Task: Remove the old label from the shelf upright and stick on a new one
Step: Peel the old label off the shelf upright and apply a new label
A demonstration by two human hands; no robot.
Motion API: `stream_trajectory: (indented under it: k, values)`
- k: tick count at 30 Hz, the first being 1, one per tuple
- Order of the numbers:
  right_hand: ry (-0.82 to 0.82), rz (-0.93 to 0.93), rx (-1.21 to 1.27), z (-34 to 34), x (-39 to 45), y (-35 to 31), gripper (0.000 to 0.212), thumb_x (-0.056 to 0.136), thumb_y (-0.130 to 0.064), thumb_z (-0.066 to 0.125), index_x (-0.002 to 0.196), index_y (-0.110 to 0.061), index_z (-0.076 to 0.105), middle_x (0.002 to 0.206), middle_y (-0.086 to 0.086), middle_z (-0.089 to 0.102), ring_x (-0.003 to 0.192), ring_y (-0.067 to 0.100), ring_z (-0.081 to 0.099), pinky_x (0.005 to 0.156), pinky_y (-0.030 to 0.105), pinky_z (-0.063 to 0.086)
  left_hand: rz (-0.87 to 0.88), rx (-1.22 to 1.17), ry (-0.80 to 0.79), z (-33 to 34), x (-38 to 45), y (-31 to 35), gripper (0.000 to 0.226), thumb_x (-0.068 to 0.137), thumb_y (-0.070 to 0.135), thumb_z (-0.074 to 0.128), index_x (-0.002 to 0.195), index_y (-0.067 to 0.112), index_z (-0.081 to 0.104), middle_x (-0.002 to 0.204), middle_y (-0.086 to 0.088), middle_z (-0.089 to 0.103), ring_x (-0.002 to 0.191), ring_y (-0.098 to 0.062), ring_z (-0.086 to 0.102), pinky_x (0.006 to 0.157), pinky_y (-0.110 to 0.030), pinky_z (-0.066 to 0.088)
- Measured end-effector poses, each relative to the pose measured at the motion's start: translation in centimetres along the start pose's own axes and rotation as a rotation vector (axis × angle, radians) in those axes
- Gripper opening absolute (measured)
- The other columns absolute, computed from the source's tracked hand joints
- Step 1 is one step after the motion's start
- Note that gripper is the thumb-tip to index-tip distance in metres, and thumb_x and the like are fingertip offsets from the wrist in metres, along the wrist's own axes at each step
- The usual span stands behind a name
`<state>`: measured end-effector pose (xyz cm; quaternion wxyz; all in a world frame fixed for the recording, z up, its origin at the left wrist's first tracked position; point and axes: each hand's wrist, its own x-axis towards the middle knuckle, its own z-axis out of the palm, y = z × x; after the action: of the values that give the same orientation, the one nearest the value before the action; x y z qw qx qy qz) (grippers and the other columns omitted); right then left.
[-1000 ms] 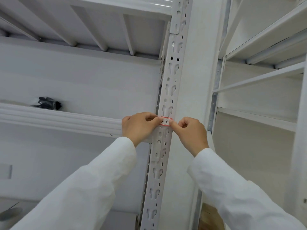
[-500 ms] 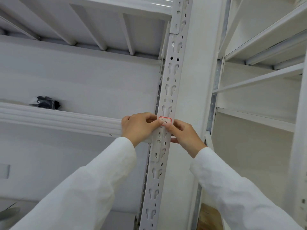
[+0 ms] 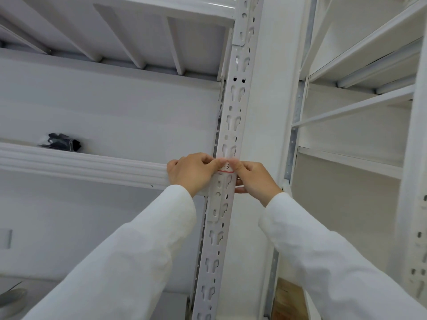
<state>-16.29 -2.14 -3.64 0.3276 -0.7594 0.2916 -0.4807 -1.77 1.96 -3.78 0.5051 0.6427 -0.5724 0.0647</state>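
White-painted metal all round in the head view: slotted shelf upright (image 3: 227, 125) running from top centre down to the bottom edge, keyhole slots along its face. Small label (image 3: 226, 168) with a red border and dark handwriting stuck across the upright's face, about halfway up, level with the ribbed shelf beam (image 3: 83, 163) that meets the upright from the left. Left hand (image 3: 190, 173) curled, fingertips and thumb pressed against the label's left end, knuckles over the end of the beam. Right hand (image 3: 253, 179) curled too, forefinger tip laid on the label's right part, other fingers folded below against the upright's right edge; whether pinching the label's edge or only pressing, cannot tell, fingertips blurred. White sleeves reaching up from both lower corners. Dark crumpled bag-like object (image 3: 62, 142) lying on the shelf behind the beam, well left of the hands. Second white shelving unit (image 3: 360, 65) at right.
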Motion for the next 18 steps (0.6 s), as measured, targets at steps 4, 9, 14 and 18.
stream_trajectory:
  k: [4,9,14,18]
  values:
    - [-0.024,0.002,0.008,-0.1,0.0,0.0,0.03,0.094,-0.038,0.048,0.091,-0.014,0.066,0.083,0.004,0.069,0.069,0.013,0.068,0.06,0.023,0.056,0.032,0.037,0.038,0.2,-0.3,-0.1,0.044,0.083,0.068,0.039,0.091,0.034,0.067,0.093,0.012,0.07,0.099,-0.011,0.057,0.086,-0.029,0.019]
    - [-0.041,-0.011,0.018,-0.1,-0.2,0.7,0.032,0.09,-0.038,0.058,0.101,-0.009,0.067,0.091,0.006,0.072,0.08,0.016,0.07,0.067,0.024,0.057,0.046,0.021,-0.035,-0.2,0.0,-0.5,0.044,0.079,0.07,0.044,0.097,0.036,0.065,0.102,0.016,0.068,0.106,-0.01,0.056,0.09,-0.03,0.02]
    - [0.023,-0.054,-0.159,0.0,-0.2,0.6,0.031,0.089,-0.04,0.058,0.101,-0.013,0.068,0.095,0.007,0.071,0.081,0.016,0.07,0.068,0.027,0.058,0.059,0.078,0.03,0.0,-0.5,-0.2,0.039,0.081,0.066,0.046,0.098,0.036,0.064,0.1,0.016,0.067,0.107,-0.01,0.054,0.09,-0.031,0.02]
    - [-0.066,0.028,-0.181,-0.5,-0.9,-0.1,0.034,0.094,-0.047,0.042,0.103,-0.021,0.061,0.097,0.002,0.068,0.082,0.014,0.067,0.073,0.029,0.056,0.089,0.018,-0.068,-1.0,-1.2,-0.2,0.037,0.092,0.054,0.036,0.099,0.033,0.066,0.1,0.011,0.067,0.105,-0.012,0.05,0.094,-0.029,0.018]
